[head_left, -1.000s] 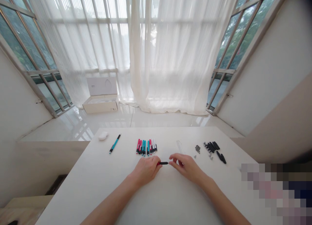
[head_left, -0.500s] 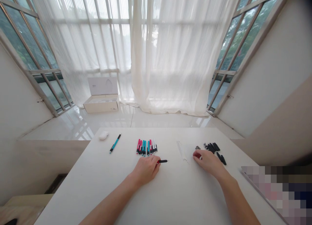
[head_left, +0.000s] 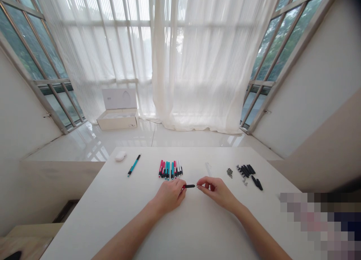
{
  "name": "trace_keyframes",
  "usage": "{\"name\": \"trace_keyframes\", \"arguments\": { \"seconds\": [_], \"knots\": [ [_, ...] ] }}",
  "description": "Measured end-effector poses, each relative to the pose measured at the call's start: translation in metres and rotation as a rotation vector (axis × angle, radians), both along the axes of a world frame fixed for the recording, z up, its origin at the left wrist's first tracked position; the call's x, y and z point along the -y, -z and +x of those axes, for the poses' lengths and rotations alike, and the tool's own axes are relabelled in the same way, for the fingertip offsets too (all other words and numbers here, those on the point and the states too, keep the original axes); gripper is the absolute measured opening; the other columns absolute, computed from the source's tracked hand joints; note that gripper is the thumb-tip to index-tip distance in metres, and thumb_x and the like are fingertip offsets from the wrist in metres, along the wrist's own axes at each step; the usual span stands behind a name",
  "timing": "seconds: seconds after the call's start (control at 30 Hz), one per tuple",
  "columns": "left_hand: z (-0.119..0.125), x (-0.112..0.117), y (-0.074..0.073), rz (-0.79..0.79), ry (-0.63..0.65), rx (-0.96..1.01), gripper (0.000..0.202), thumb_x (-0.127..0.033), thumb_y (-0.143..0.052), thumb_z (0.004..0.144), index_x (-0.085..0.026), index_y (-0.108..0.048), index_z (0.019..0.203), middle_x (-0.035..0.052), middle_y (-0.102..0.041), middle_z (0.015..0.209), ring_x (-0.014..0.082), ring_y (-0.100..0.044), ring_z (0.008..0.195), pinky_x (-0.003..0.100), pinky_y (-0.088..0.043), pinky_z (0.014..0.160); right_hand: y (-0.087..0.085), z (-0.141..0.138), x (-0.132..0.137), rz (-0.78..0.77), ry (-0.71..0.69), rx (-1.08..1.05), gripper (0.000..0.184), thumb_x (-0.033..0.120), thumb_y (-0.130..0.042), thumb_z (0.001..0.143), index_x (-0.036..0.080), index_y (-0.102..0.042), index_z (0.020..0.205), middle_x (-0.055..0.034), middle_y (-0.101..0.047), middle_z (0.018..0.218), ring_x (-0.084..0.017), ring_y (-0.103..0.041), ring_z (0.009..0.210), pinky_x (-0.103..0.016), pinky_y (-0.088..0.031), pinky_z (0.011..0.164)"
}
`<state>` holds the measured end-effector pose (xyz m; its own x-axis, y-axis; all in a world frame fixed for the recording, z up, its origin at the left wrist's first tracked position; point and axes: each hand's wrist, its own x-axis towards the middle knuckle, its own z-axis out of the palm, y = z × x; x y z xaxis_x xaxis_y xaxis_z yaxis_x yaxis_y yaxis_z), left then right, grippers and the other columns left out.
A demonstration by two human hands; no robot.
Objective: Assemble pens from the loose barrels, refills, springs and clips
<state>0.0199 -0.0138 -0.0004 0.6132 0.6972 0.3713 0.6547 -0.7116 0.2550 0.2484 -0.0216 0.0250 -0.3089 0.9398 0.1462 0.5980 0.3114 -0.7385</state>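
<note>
My left hand is closed around a pen body with a red barrel and black grip, which points right. At its front end, the thumb and fingers of my right hand pinch a small metal pen tip, close against the grip; whether it is seated there I cannot tell. Just beyond my left hand lies a row of red, teal and white pen barrels. Thin white refills lie behind my right hand, partly hidden by it.
Small metal tips form a pile to the right. Beside them are black grips and little grey pieces. A teal pen and a white case lie at left. An opened white box stands on the ledge.
My right hand has moved left from the pile of metal tips to the pen's front end, bringing a tip. The pile is now uncovered. My left hand stays in place with the pen body.
</note>
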Motion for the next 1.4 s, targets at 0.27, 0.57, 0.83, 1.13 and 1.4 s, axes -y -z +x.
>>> {"name": "trace_keyframes", "arguments": {
  "seconds": [0.27,0.57,0.83,1.13,1.4],
  "knots": [
    [0.0,-0.001,0.001,-0.014,0.012,0.013,0.011,-0.024,-0.042,0.093,-0.019,-0.051,0.097,0.0036,-0.061,0.086,0.0155,-0.058,0.071,0.025,-0.043,0.06,0.003,-0.003,0.001,0.05,0.003,-0.004,0.027,0.043,-0.056,0.083,0.02,-0.069,0.084,-0.001,-0.065,0.068,-0.012,-0.052,0.055,-0.024,-0.045,0.053],
    [-0.001,-0.001,-0.001,0.007,0.042,0.026,0.019,-0.024,-0.034,0.097,-0.019,-0.052,0.098,0.0052,-0.059,0.088,0.0164,-0.057,0.077,0.027,-0.045,0.067,0.014,-0.005,0.0,0.138,-0.004,0.06,0.033,0.048,-0.048,0.088,0.021,-0.068,0.085,-0.0036,-0.068,0.075,-0.014,-0.056,0.061,-0.026,-0.046,0.057],
    [0.0,-0.002,0.001,0.061,0.018,0.013,0.015,-0.027,-0.039,0.096,-0.021,-0.053,0.094,0.0026,-0.058,0.083,0.0156,-0.056,0.074,0.026,-0.044,0.064,0.012,-0.005,0.004,0.173,-0.071,0.237,0.038,0.045,-0.034,0.095,0.021,-0.061,0.082,-0.0032,-0.064,0.073,-0.015,-0.055,0.063,-0.027,-0.042,0.061],
    [0.0,-0.002,-0.002,0.062,0.017,0.059,0.021,-0.025,-0.034,0.098,-0.02,-0.054,0.096,0.005,-0.058,0.089,0.0168,-0.056,0.081,0.029,-0.045,0.071,0.009,-0.004,0.004,0.192,-0.132,0.307,0.039,0.041,-0.029,0.097,0.022,-0.058,0.077,-0.0024,-0.06,0.071,-0.015,-0.054,0.062,-0.025,-0.041,0.061],
    [0.002,-0.004,0.004,0.09,0.007,0.005,0.023,-0.024,-0.033,0.099,-0.019,-0.054,0.092,0.0041,-0.058,0.086,0.0159,-0.055,0.075,0.028,-0.045,0.067,0.009,-0.005,0.005,0.201,-0.105,0.281,0.03,0.036,-0.032,0.097,0.023,-0.056,0.087,-0.0023,-0.062,0.081,-0.015,-0.056,0.068,-0.027,-0.042,0.064]
  ]
}}
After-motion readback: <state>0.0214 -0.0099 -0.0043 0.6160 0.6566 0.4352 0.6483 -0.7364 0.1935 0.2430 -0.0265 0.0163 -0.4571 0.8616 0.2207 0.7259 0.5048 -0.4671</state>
